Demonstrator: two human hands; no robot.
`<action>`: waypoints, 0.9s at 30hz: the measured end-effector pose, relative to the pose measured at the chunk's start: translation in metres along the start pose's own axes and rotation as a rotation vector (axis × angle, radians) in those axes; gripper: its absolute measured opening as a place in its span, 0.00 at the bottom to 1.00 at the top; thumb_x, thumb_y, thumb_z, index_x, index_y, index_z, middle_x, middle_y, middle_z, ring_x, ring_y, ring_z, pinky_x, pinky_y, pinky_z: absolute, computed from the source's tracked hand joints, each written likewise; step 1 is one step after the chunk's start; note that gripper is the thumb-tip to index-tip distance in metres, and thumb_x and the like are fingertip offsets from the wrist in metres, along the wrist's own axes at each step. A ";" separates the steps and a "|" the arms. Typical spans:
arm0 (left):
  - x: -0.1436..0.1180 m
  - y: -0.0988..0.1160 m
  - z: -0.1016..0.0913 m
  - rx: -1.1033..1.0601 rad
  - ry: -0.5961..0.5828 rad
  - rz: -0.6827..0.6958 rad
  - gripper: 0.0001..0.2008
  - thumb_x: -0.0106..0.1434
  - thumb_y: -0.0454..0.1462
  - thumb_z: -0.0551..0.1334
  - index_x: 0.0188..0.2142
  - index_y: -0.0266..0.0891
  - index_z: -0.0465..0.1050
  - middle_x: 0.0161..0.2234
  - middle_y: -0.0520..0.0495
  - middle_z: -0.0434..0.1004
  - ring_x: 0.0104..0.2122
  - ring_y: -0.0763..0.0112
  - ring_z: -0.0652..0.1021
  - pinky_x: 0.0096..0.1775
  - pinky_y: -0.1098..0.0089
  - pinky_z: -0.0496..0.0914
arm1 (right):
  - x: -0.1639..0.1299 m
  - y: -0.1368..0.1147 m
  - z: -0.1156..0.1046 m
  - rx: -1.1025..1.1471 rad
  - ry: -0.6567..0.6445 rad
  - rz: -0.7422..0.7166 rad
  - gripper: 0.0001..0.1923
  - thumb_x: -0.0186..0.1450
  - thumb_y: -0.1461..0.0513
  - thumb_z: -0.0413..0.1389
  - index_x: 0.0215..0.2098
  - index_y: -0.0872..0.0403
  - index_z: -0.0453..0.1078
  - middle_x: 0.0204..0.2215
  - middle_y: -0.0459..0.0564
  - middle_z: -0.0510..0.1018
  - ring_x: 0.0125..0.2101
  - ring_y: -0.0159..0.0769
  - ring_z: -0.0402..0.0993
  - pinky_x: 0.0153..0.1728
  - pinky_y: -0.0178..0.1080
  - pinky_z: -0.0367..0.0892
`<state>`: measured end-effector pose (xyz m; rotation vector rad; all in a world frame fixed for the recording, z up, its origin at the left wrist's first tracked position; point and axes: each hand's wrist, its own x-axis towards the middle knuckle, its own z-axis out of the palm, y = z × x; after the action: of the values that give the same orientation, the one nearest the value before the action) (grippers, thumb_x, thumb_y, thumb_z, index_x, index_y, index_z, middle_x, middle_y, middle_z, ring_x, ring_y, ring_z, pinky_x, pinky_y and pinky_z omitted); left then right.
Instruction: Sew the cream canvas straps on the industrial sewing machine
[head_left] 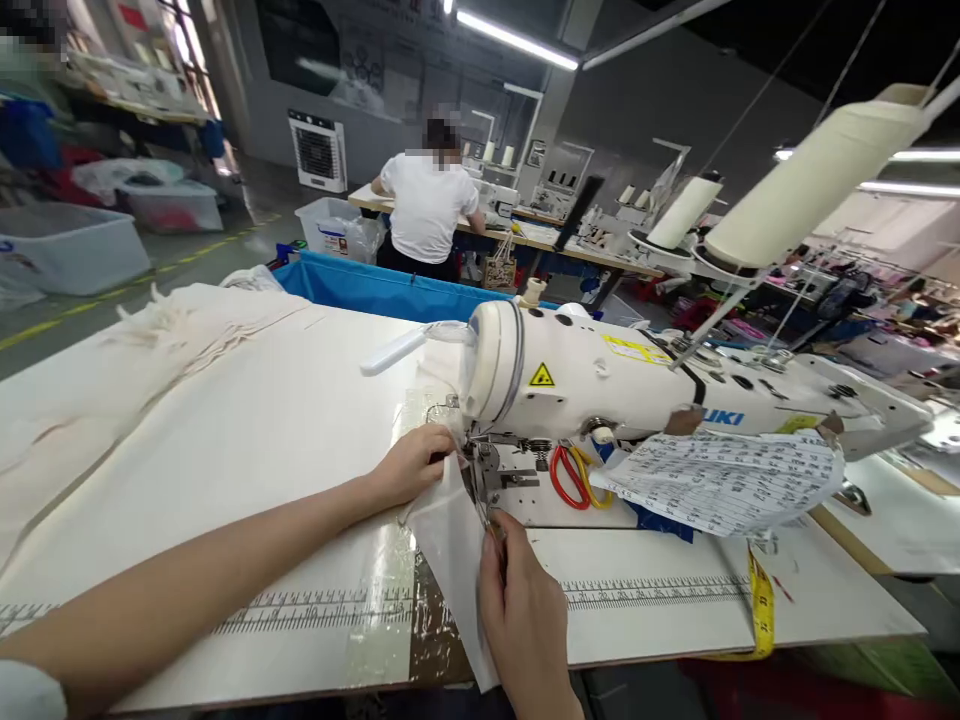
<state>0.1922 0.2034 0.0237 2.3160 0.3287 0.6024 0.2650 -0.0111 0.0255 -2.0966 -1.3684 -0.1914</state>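
Under needle, fabric strip [450, 545] lengthwise toward worker

1. red-and-yellow-handled scissors [574, 476] lie on the machine bed, just beside a printed paper sheet [724, 480].
2. a yellow measuring tape [762, 610] hangs over the table's front edge.
3. two cream thread cones [814, 180] stand tilted on the rack at right.
4. a blue fabric bin [375, 290] sits behind the table.
5. a person in a white shirt [427, 205] works at a far bench, back to the camera.
6. a white fan unit [318, 150] stands against the back wall.
7. pale plastic tubs [71, 250] rest on the floor at left.
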 end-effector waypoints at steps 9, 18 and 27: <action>0.003 0.008 -0.003 -0.099 -0.015 -0.055 0.12 0.65 0.42 0.58 0.30 0.38 0.76 0.35 0.45 0.77 0.38 0.63 0.76 0.43 0.64 0.70 | 0.016 -0.005 0.010 -0.131 0.193 -0.094 0.23 0.75 0.63 0.37 0.44 0.61 0.73 0.35 0.54 0.84 0.25 0.34 0.81 0.19 0.32 0.68; 0.004 0.002 -0.003 0.016 -0.042 -0.026 0.09 0.65 0.37 0.57 0.33 0.38 0.76 0.37 0.44 0.77 0.40 0.63 0.76 0.43 0.63 0.71 | 0.015 -0.001 0.016 -0.132 0.142 -0.053 0.19 0.73 0.63 0.41 0.46 0.60 0.73 0.38 0.54 0.84 0.25 0.35 0.81 0.21 0.34 0.66; -0.058 0.091 -0.035 0.226 -0.187 0.100 0.12 0.68 0.34 0.50 0.42 0.36 0.71 0.42 0.39 0.76 0.41 0.62 0.76 0.45 0.62 0.72 | 0.012 0.003 0.018 -0.067 0.061 0.040 0.17 0.71 0.62 0.44 0.48 0.58 0.73 0.39 0.52 0.84 0.30 0.38 0.82 0.25 0.36 0.66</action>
<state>0.1303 0.1354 0.0902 2.5964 0.2022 0.4092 0.2697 0.0077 0.0149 -2.1533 -1.2991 -0.2859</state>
